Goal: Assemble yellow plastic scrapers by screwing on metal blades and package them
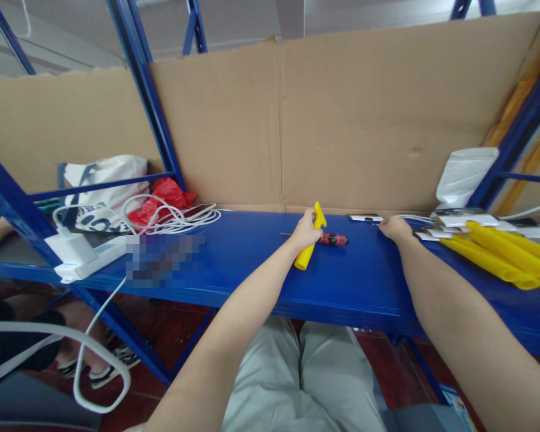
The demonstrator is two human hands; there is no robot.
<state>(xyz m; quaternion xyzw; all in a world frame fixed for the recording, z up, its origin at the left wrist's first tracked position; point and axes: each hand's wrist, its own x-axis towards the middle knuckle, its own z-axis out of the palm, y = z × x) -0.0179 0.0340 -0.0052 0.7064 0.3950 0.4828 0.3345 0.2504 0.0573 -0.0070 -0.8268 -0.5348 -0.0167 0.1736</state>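
Observation:
My left hand (pixel 303 231) is closed around a yellow plastic handle (pixel 304 258), a tube with a notched upper end, tilted above the blue tabletop (pixel 247 258). Just behind it lies a screwdriver (pixel 335 239) with a red and black handle; its thin shaft shows to the left of my fingers. Out to the right, my right hand (pixel 396 228) rests low at the back of the table with its fingers drawn together. Whatever it may pinch is too small to make out. Beside those fingertips is a flat black-and-white card or packet (pixel 364 218).
Several yellow tubes (pixel 499 258) lie at the right, near stacked white packets (pixel 463 219) and a white pouch (pixel 468 174). A power strip (pixel 99 258), coiled white cable (pixel 180 222) and red bag (pixel 166 195) occupy the left. Cardboard (pixel 342 120) walls the back. Another person's legs (pixel 85 336) show at left.

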